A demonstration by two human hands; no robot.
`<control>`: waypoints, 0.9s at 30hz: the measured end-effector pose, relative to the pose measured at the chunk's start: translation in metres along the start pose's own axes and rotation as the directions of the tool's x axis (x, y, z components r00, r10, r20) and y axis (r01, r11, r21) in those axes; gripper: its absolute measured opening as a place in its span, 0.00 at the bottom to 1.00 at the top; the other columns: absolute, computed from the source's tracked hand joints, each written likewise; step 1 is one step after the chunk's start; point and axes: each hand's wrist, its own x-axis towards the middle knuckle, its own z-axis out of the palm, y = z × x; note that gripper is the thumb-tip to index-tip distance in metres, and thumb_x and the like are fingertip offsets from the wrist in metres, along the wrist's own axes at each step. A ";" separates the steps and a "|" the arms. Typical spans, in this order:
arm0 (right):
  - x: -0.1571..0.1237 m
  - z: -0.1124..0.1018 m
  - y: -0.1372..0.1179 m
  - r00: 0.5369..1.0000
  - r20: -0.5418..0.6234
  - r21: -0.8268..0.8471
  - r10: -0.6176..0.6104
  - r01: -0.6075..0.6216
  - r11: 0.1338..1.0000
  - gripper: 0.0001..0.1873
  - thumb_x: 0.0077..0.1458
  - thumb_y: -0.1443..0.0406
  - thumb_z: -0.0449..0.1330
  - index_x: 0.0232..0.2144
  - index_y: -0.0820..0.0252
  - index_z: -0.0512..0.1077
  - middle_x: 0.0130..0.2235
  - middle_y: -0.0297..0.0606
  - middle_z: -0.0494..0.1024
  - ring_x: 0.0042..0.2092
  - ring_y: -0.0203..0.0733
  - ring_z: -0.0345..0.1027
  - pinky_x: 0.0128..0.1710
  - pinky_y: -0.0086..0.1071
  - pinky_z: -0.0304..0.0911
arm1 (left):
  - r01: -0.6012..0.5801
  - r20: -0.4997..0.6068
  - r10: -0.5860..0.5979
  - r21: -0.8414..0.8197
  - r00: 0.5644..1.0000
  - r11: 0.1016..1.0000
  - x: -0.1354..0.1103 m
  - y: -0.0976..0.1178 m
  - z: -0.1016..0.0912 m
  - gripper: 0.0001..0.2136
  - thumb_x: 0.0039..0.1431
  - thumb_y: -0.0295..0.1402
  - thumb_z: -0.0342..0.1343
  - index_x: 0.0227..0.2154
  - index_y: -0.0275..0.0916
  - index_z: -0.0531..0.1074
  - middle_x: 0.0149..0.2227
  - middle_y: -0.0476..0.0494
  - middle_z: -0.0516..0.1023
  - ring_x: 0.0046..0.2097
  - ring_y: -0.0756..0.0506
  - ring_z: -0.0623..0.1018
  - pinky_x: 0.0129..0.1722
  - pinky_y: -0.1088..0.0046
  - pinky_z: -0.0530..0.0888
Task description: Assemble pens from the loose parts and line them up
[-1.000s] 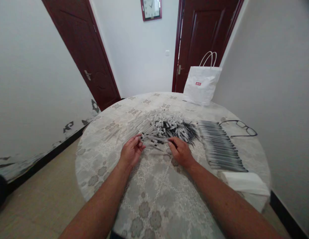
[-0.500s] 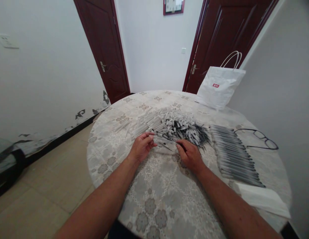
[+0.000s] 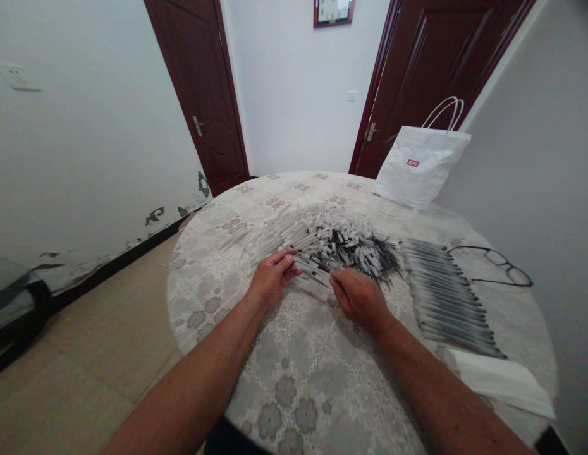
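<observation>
On the table lies a loose pile of pen parts: clear barrels [image 3: 282, 237], small white pieces [image 3: 344, 221] and dark-tipped refills [image 3: 386, 253]. My left hand [image 3: 274, 276] is closed in a pinch at the pile's near edge, on a slim pen part. My right hand [image 3: 360, 297] is also closed, thumb against fingers, at the other end of a thin, pale pen piece [image 3: 317, 277] stretching between the hands. The fingers cover its ends, so I cannot tell exactly which parts meet there. A row of assembled-looking pens [image 3: 448, 300] lies to the right.
A patterned cloth covers the round table [image 3: 284, 392]. Eyeglasses [image 3: 507, 268] rest beyond the pen row, with a folded white sheet [image 3: 502, 382] nearer me. At the back right stands a white paper bag [image 3: 422, 164]. Walls and two dark red doors surround the table.
My right hand has shifted slightly left and turned, bringing its fingertips closer to my left hand. The left hand stays nearly in place, and the view has shifted slightly.
</observation>
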 end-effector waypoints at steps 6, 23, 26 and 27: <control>-0.001 -0.004 -0.004 1.000 0.015 0.028 -0.007 0.006 1.000 0.11 0.66 0.66 0.52 0.43 0.61 0.74 0.34 0.42 0.77 0.36 0.42 0.70 0.41 0.32 0.64 | 0.025 0.028 -0.025 0.020 0.999 0.999 -0.001 0.001 -0.002 0.14 0.51 0.32 0.67 0.40 0.32 0.79 0.29 0.46 0.76 0.28 0.52 0.76 0.41 0.68 0.81; 0.011 -0.010 -0.016 0.951 0.171 0.176 0.259 -0.288 0.941 0.08 0.64 0.64 0.56 0.40 0.58 0.76 0.36 0.36 0.80 0.39 0.39 0.73 0.41 0.30 0.65 | -0.035 0.023 0.030 0.240 0.999 0.970 -0.005 0.009 0.009 0.17 0.50 0.38 0.68 0.43 0.37 0.78 0.36 0.45 0.80 0.35 0.47 0.81 0.43 0.67 0.80; 0.018 -0.018 -0.022 0.962 0.148 0.073 0.230 -0.242 0.967 0.10 0.66 0.63 0.56 0.44 0.59 0.75 0.42 0.36 0.79 0.45 0.38 0.72 0.50 0.29 0.63 | -0.051 0.102 0.004 0.463 0.995 0.885 -0.004 0.013 0.011 0.20 0.49 0.42 0.68 0.44 0.37 0.78 0.36 0.41 0.82 0.38 0.41 0.83 0.43 0.64 0.80; 0.021 -0.022 -0.024 0.963 0.148 0.039 0.226 -0.234 0.971 0.10 0.66 0.62 0.56 0.44 0.59 0.75 0.42 0.36 0.79 0.46 0.38 0.71 0.51 0.29 0.62 | -0.064 0.139 -0.009 0.514 0.990 0.855 -0.005 0.014 0.011 0.21 0.49 0.42 0.67 0.45 0.37 0.78 0.36 0.41 0.83 0.39 0.40 0.83 0.44 0.63 0.79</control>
